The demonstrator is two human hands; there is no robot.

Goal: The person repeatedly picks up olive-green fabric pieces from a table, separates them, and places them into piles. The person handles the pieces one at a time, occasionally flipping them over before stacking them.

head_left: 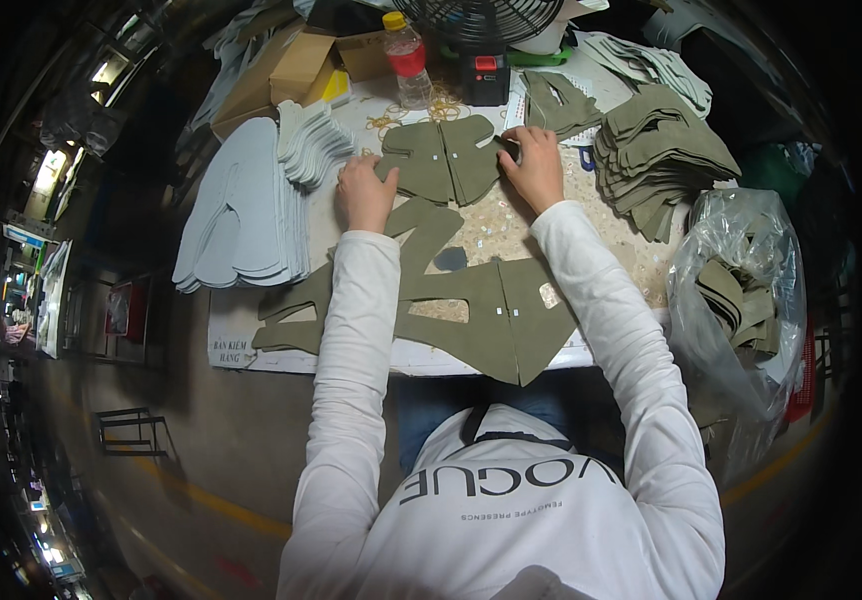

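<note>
An olive-green cut fabric piece [429, 165] with slots and a centre slit lies in front of me. At its left edge rests my left hand [366, 192], with the thumb spread from the fingers. On the opposite side my right hand [534, 168] is closed on the piece's edge, which looks slightly lifted between thumb and fingers. Nearer to me, a larger olive-green cut piece [491, 312] lies flat, its pointed tip over the table's front edge. Other olive-green strips [413, 235] lie between my forearms, partly hidden by the left one.
Light-blue cut pieces [241, 215] are stacked at left, olive-green ones [656, 155] at right. A plastic bag [741, 300] of pieces hangs beside the right table edge. Behind stand a bottle [406, 65], a black fan [481, 20] and a cardboard box [301, 65]. A small dark piece [451, 259] lies mid-table.
</note>
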